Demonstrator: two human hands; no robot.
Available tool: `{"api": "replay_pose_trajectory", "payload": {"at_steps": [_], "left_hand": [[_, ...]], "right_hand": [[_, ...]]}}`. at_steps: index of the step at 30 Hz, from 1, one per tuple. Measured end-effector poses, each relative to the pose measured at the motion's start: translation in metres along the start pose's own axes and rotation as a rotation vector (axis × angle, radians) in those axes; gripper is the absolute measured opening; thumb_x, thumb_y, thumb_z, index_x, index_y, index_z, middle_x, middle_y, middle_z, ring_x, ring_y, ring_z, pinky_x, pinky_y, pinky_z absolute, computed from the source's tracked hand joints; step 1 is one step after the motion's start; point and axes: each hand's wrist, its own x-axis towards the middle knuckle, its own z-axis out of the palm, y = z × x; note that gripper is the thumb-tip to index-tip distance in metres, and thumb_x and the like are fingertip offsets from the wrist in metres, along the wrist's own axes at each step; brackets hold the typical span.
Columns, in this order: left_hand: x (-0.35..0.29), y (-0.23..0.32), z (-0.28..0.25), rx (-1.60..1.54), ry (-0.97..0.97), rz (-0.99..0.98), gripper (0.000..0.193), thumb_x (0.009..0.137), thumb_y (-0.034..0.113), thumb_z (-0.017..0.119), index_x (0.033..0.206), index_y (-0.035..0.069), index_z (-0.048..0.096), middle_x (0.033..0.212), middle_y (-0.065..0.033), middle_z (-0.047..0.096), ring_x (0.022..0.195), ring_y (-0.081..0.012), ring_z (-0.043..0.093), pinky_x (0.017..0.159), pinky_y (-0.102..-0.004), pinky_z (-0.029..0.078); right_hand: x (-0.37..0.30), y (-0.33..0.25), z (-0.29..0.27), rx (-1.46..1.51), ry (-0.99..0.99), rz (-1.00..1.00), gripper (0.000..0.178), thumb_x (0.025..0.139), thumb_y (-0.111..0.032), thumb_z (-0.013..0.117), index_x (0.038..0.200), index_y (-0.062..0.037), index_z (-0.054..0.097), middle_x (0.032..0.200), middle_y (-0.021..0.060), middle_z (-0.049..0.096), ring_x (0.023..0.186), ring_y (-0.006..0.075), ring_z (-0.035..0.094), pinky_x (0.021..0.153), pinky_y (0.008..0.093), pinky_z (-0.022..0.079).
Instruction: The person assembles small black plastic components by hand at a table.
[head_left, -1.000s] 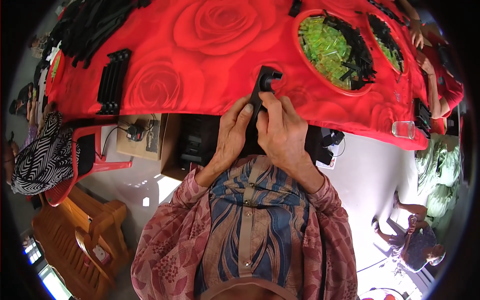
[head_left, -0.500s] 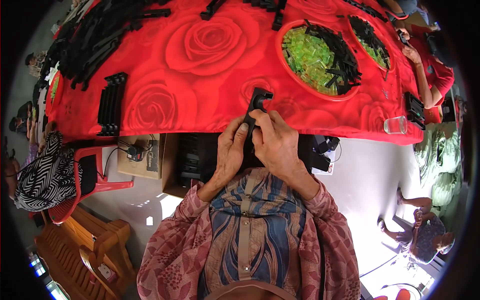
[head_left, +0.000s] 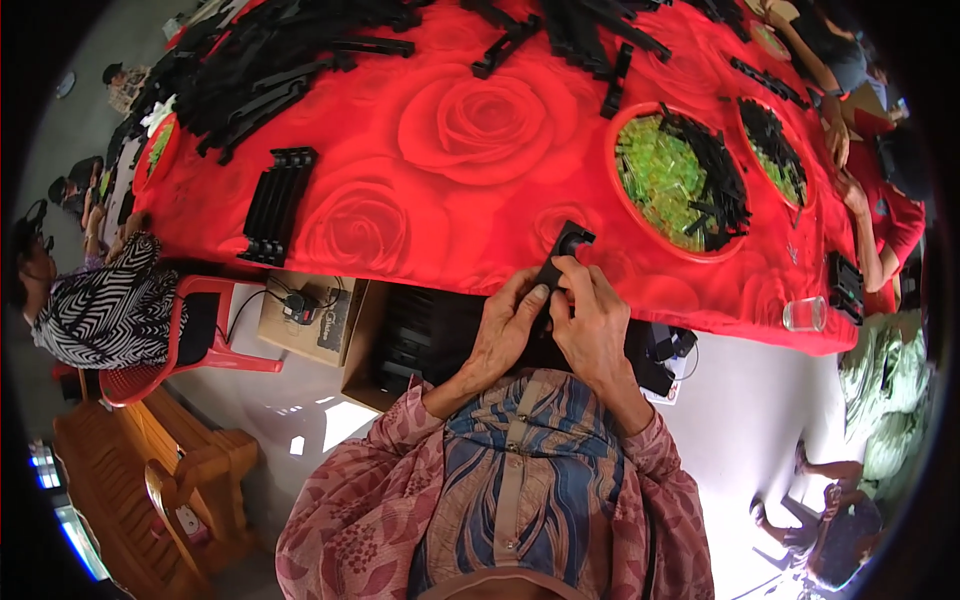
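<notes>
Both my hands grip one long black plastic part (head_left: 566, 240), tilted at the table's near edge, its hooked, notched end pointing away from me. My left hand (head_left: 507, 325) is closed around its lower side, thumb lying along it. On the other side, my right hand (head_left: 592, 318) is closed with its fingers against the part near the notch. Whether a smaller piece sits between my right fingertips is hidden. Ahead and to the right stands a red-rimmed bowl (head_left: 690, 256) of small yellow-green clear pieces and black strips.
A neat row of black parts (head_left: 278, 205) lies left on the red rose-patterned tablecloth (head_left: 480, 120); a large heap of them (head_left: 270, 70) is behind. A second bowl (head_left: 806, 170) and a glass (head_left: 804, 314) are at right. Below are an open carton (head_left: 365, 340) and a red chair (head_left: 215, 350). People sit around.
The view has shifted, so the table and bowls appear lower and further right. Both hands keep hold of the black plastic part; my right fingers have moved slightly on it.
</notes>
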Motion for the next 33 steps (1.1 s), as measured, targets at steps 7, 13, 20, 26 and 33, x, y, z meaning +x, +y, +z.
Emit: {"api": "replay_pose_trajectory", "payload": {"at_steps": [7, 13, 20, 26, 33], "left_hand": [[-0.003, 0.007, -0.003, -0.026, -0.083, -0.085, 0.042, 0.098, 0.016, 0.058, 0.133, -0.004, 0.048, 0.117, -0.0124, 0.061, 0.112, -0.0178, 0.056, 0.097, -0.0307, 0.045], [-0.002, 0.000, -0.007, -0.018, -0.121, -0.002, 0.047, 0.095, 0.014, 0.061, 0.136, -0.001, 0.044, 0.115, -0.0101, 0.060, 0.104, -0.0161, 0.057, 0.090, -0.0298, 0.047], [-0.003, 0.012, -0.002, -0.280, -0.294, -0.092, 0.041, 0.095, 0.010, 0.061, 0.133, 0.001, 0.047, 0.107, -0.0044, 0.059, 0.082, -0.0080, 0.055, 0.070, -0.0231, 0.047], [-0.008, 0.007, -0.003, 0.097, -0.181, 0.064, 0.049, 0.091, 0.012, 0.059, 0.135, -0.002, 0.042, 0.103, -0.0228, 0.064, 0.091, -0.0303, 0.066, 0.076, -0.0414, 0.049], [-0.010, 0.019, -0.002, 0.291, -0.271, 0.019, 0.050, 0.094, 0.013, 0.049, 0.140, -0.001, 0.037, 0.101, -0.0299, 0.062, 0.094, -0.0430, 0.065, 0.080, -0.0422, 0.049]], "right_hand": [[-0.005, 0.004, 0.003, -0.044, 0.006, -0.018, 0.034, 0.076, 0.006, 0.061, 0.109, -0.0014, 0.060, 0.078, 0.0126, 0.063, 0.070, 0.0288, 0.061, 0.058, 0.0387, 0.050], [-0.003, 0.005, 0.001, 0.146, 0.016, 0.074, 0.031, 0.077, 0.009, 0.064, 0.106, -0.0023, 0.064, 0.080, 0.0128, 0.063, 0.072, 0.0278, 0.064, 0.060, 0.0355, 0.052], [-0.005, 0.002, -0.014, 0.173, 0.022, 0.111, 0.024, 0.083, 0.008, 0.061, 0.106, 0.0011, 0.064, 0.088, 0.0166, 0.066, 0.076, 0.0294, 0.067, 0.062, 0.0344, 0.052], [-0.003, 0.002, -0.007, 0.110, 0.016, 0.063, 0.024, 0.084, 0.008, 0.060, 0.107, 0.0014, 0.063, 0.086, 0.0182, 0.064, 0.073, 0.0324, 0.065, 0.062, 0.0386, 0.051], [-0.006, -0.003, -0.015, -0.111, 0.029, -0.017, 0.021, 0.084, 0.007, 0.061, 0.104, 0.0009, 0.063, 0.081, 0.0182, 0.061, 0.071, 0.0343, 0.062, 0.060, 0.0427, 0.049]]}}
